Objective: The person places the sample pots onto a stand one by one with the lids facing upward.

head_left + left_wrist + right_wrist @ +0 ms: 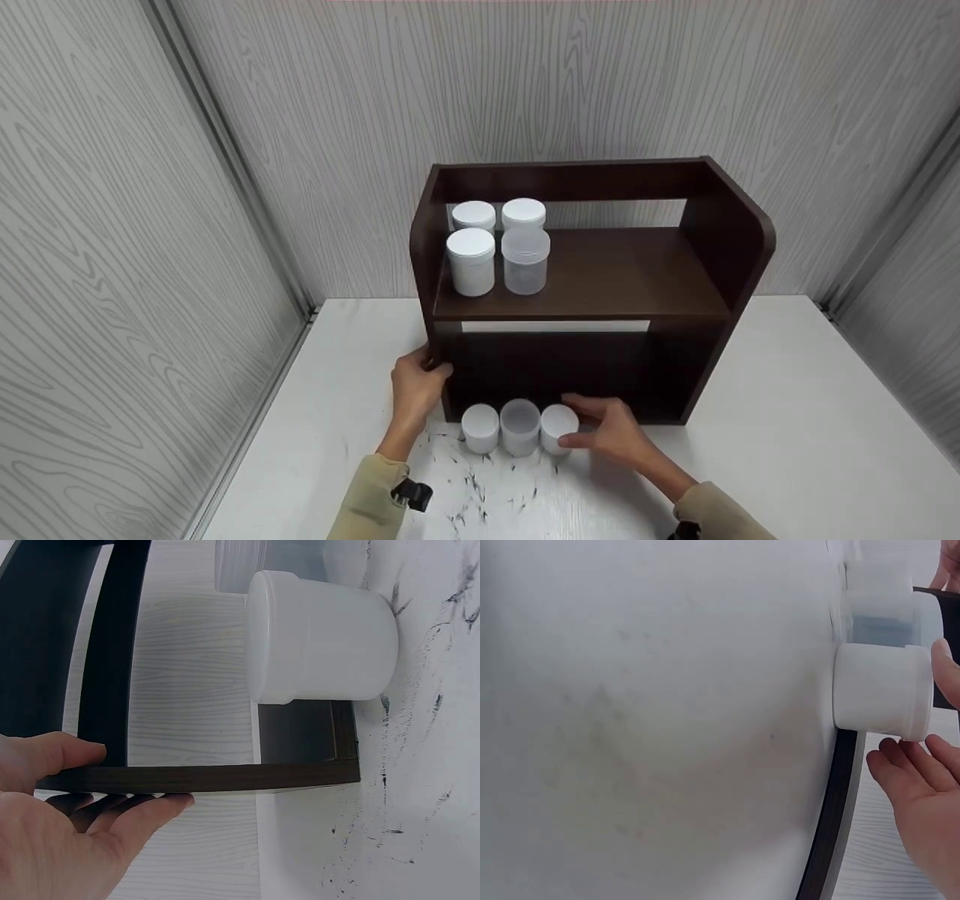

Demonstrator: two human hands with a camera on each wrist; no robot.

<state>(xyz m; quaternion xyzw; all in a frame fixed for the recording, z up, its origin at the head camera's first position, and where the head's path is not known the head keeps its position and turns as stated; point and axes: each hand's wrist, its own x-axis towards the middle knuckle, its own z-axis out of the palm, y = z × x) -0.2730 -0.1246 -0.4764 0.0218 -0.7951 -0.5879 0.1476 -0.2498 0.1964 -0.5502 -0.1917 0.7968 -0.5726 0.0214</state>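
Note:
My left hand (417, 388) grips the left side panel (202, 778) of a dark brown two-tier shelf, thumb on the inner face and fingers outside. In front of the shelf's lower tier, a row of three lidded jars stands on the table. The left one is a white jar (480, 429), the middle one a translucent jar (520, 429). At the right end stands another white jar (877, 688), and my right hand (611, 433) holds it with the thumb in front and fingers behind, near its lid.
On the upper tier (630, 274), two white-lidded jars stand behind a white jar (472, 264) and a translucent jar (526, 262), all toward the left. Dark scuff marks streak the white table (300, 442) before the row. Grey wood-patterned walls (360, 112) close off the back and sides.

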